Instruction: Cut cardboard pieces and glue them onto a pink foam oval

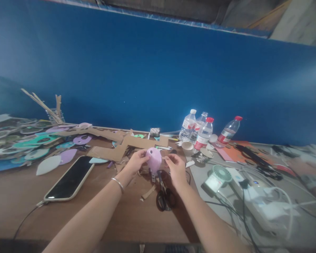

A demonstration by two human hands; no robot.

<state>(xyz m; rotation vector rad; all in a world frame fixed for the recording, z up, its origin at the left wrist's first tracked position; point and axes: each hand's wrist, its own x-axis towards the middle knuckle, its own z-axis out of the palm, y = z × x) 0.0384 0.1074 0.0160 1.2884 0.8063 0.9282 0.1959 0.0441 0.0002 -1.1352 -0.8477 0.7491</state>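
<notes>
My left hand point(137, 161) is closed on a light purple foam cutout point(154, 160), rounded like a bird or fish, with a small dark hole near its top. At the cutout's right edge my right hand point(176, 168) has thumb and finger pinched together. Something thin and pale shows at those fingertips, too small to name. Below the cutout lie scissors point(165, 198) with black handles, blades pointing away from me. A short strip of brown cardboard point(148, 193) rests left of them.
Cardboard pieces point(137, 141) and foam cutouts point(68, 156) spread behind and left. A phone point(70, 179) on a cable lies left. Plastic bottles point(203, 135), a green fan point(219, 177) and a power strip point(252, 200) stand right. A blurred person's arm point(309, 170) shows far right.
</notes>
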